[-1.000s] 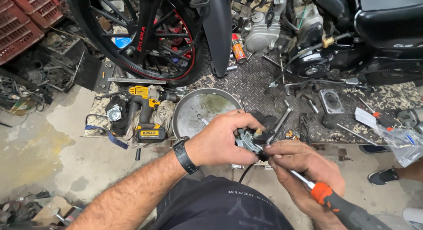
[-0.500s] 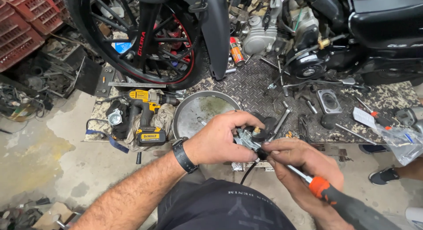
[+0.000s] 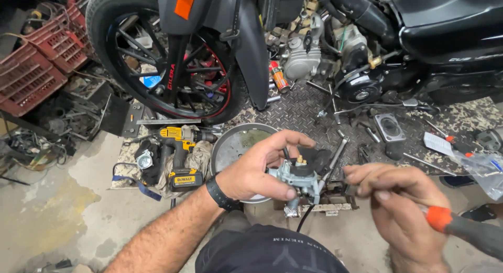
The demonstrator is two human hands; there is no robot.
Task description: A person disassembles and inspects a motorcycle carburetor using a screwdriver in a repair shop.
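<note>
Left hand (image 3: 257, 171), black watch at the wrist, closed around a small grey carburettor (image 3: 296, 177) held above the near edge of the chequered steel plate (image 3: 298, 113); thumb and fingers wrap its left side, and a brass fitting stands up from its top. Right hand (image 3: 401, 207), just right of the carburettor and apart from it, curled tightly about a screwdriver (image 3: 461, 228) whose orange collar and dark handle run out to the near right; the tip is hidden behind the fingers. A black hose hangs down from the carburettor toward the person's dark trousers. Directly behind the left hand lies a round metal pan (image 3: 236, 145); to its left, a yellow cordless drill (image 3: 181, 158) rests on a rag. Far side: a motorcycle, with its front wheel (image 3: 162, 58) at far left and its engine (image 3: 314, 48) at centre. Red crates (image 3: 39, 69) are stacked at the far left edge. Loose bolts, tools and a square gasket plate (image 3: 390, 127) lie scattered on the steel plate to the right
</note>
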